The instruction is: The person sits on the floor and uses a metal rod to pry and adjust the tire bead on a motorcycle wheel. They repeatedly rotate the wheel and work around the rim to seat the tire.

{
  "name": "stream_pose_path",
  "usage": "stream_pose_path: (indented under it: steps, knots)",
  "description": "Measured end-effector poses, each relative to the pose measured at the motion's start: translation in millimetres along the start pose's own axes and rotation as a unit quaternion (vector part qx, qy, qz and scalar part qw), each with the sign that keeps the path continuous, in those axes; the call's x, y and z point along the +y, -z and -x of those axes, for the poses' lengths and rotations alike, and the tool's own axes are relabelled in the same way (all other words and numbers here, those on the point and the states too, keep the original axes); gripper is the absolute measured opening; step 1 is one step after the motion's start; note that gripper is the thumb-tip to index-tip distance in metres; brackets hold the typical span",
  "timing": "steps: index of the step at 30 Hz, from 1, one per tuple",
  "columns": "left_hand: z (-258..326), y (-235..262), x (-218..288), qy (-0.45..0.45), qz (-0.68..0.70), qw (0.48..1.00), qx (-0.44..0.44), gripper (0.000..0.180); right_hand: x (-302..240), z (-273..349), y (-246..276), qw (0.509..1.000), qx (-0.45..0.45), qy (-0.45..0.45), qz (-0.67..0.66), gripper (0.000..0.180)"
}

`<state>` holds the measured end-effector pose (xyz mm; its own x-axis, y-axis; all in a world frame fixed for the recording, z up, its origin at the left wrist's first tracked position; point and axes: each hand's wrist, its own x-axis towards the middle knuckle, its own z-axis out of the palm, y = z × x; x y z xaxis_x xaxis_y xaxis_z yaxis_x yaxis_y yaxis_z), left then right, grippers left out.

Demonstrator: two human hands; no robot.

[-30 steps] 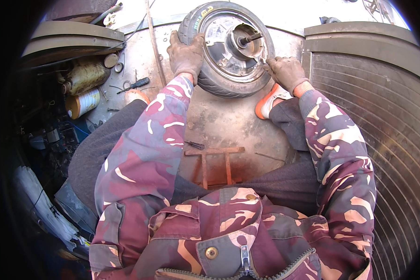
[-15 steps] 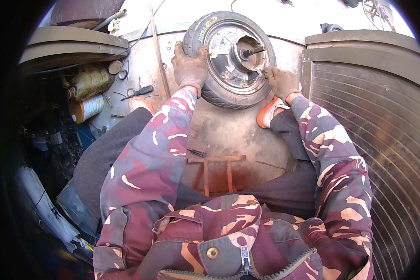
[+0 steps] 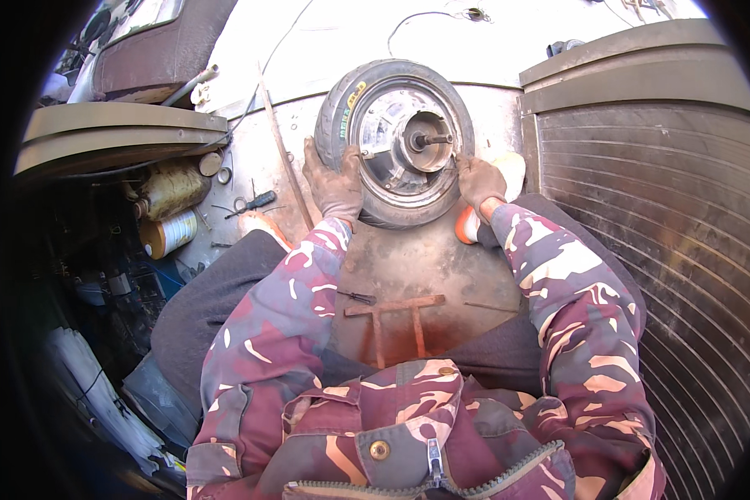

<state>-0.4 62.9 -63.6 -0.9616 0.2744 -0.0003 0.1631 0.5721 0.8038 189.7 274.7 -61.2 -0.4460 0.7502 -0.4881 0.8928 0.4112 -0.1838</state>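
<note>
wheel (image 3: 393, 143): while both sides of it are gripped, it is tilted with its metal hub (image 3: 409, 150) facing the person, at the upper middle of the view, just ahead of the right shoe (image 3: 467, 225).
tyre (image 3: 331, 112): black and grooved, with green and yellow marks on its upper left side.
axle (image 3: 435, 140): a short bar jutting out of the hub toward the right.
left hand (image 3: 335, 179): in a brown glove, gripping the tyre at its lower left, the thumb laid over its side and the other fingers along the tread.
right hand (image 3: 479, 181): gloved too, closed on the tyre's right edge, a little lower than the axle; part of its grip is hidden.
stick (image 3: 281, 146): long and thin, lying on the floor (image 3: 417, 258) left of the wheel, its near end close to the left hand.
screwdriver (image 3: 261, 200): dark-handled, further left, near the orange and white left shoe (image 3: 264, 223).
red frame (image 3: 396, 306): on the floor between the trouser legs (image 3: 217, 292), with a small dark tool (image 3: 358, 297) just beyond its left end.
can (image 3: 168, 234): on its side at the left, next to a grimy bottle (image 3: 172, 191).
shutter (image 3: 654, 183): grey-brown and ribbed, along the right.
</note>
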Motion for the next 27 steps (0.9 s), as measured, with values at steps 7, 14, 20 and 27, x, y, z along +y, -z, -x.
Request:
stream_pose_path:
  steps: [7, 14, 20, 27]
  knots:
    - [13.3, 14.6, -21.9, 0.006, -0.011, 0.998, -0.054, 0.112, 16.2, 6.6, 9.0, 0.986, -0.063, 0.124, 0.089, 0.052]
    - [-55.7, 22.1, 16.8, 0.026, -0.083, 0.987, -0.138, 0.105, 18.3, 1.9, 7.7, 0.983, -0.051, 0.147, 0.100, 0.045]
    - [-75.1, 14.9, 46.1, 0.065, -0.114, 0.976, -0.172, 0.103, 36.6, -17.6, 31.4, 0.998, -0.041, 0.025, -0.040, 0.045]
    - [-84.2, 10.2, 52.8, 0.078, -0.141, 0.973, -0.166, 0.098, 2.2, -56.9, 70.9, 0.997, 0.001, 0.076, -0.001, 0.051]
